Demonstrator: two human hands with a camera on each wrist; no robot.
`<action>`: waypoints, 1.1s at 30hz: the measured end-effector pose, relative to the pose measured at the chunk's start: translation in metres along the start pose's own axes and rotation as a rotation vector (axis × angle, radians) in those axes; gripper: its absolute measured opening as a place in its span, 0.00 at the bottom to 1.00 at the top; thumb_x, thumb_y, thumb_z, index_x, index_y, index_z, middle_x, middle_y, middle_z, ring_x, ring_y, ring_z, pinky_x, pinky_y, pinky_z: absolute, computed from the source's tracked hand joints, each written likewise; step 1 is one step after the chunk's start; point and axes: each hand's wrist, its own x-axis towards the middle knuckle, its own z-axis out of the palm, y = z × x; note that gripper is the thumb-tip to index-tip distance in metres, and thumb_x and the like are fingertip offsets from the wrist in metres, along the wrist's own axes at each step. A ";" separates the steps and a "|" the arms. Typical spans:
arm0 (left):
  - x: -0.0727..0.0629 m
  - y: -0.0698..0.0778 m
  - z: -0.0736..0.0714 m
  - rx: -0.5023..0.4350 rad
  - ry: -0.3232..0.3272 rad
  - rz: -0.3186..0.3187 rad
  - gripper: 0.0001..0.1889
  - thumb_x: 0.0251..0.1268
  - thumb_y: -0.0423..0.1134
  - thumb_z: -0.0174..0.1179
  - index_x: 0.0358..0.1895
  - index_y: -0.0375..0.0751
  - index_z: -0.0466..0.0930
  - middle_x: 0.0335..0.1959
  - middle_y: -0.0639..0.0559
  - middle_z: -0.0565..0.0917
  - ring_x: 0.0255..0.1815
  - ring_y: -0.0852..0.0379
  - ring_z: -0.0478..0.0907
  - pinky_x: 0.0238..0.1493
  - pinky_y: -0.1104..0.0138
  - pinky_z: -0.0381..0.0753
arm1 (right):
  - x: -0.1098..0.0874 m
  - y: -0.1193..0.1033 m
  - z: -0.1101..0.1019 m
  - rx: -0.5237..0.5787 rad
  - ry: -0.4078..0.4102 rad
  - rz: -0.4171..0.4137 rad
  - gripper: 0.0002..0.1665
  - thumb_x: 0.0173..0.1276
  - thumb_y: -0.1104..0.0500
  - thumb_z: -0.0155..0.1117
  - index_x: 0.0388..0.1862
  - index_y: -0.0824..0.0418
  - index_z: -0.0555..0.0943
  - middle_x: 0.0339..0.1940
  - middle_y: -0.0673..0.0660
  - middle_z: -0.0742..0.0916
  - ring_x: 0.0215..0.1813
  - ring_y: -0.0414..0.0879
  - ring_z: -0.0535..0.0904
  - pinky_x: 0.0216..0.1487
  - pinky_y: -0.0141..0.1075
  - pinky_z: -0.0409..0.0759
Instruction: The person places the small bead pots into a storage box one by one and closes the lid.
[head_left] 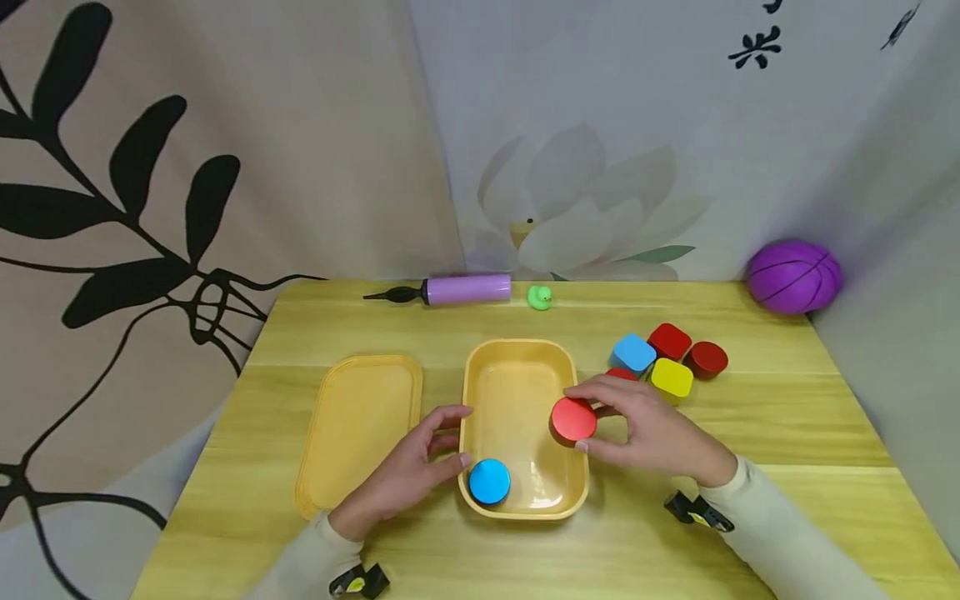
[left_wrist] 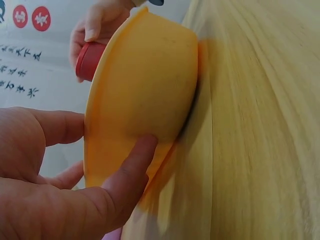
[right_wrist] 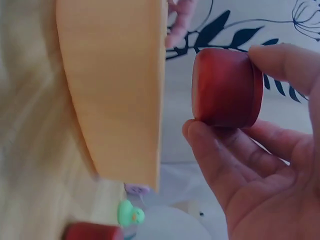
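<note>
In the head view, my right hand [head_left: 652, 421] pinches a red round tin [head_left: 574, 419] between thumb and fingers. The tin is up over the right rim of a yellow plastic box [head_left: 521, 450]. The right wrist view shows the tin [right_wrist: 222, 87] held tilted, apart from the box wall [right_wrist: 115, 90]. My left hand [head_left: 412, 467] touches the box's left side with spread fingers. In the left wrist view, fingertips meet the rim and one digit [left_wrist: 145, 150] rests against the outer wall. A blue round tin [head_left: 489, 482] sits in the box's near left corner.
A flat yellow lid [head_left: 363, 417] lies left of the box. Right of it cluster a blue tin [head_left: 632, 354], a yellow tin [head_left: 671, 379] and several red ones [head_left: 670, 341]. At the back are a purple pump [head_left: 468, 289], a green duck [head_left: 539, 297] and a purple ball [head_left: 795, 277].
</note>
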 end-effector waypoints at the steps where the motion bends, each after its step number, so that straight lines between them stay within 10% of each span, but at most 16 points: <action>1: 0.000 0.000 0.000 0.002 0.003 0.002 0.33 0.75 0.36 0.66 0.79 0.46 0.64 0.76 0.39 0.69 0.74 0.38 0.74 0.58 0.69 0.84 | 0.002 -0.001 0.003 -0.003 -0.010 -0.007 0.33 0.65 0.53 0.80 0.68 0.54 0.81 0.62 0.45 0.86 0.56 0.37 0.86 0.57 0.38 0.88; 21: 0.003 -0.003 -0.002 0.026 -0.006 0.002 0.33 0.75 0.36 0.66 0.79 0.47 0.64 0.76 0.41 0.70 0.74 0.40 0.75 0.62 0.69 0.81 | 0.019 -0.012 0.034 -0.053 -0.231 -0.030 0.35 0.63 0.52 0.77 0.70 0.53 0.81 0.60 0.40 0.85 0.56 0.35 0.80 0.57 0.37 0.81; 33: 0.006 -0.002 -0.001 -0.023 -0.029 -0.023 0.33 0.76 0.34 0.65 0.79 0.45 0.63 0.77 0.39 0.68 0.75 0.38 0.72 0.59 0.68 0.85 | 0.037 -0.018 0.048 -0.159 -0.507 -0.025 0.30 0.62 0.44 0.80 0.63 0.49 0.86 0.56 0.39 0.88 0.55 0.34 0.83 0.62 0.39 0.81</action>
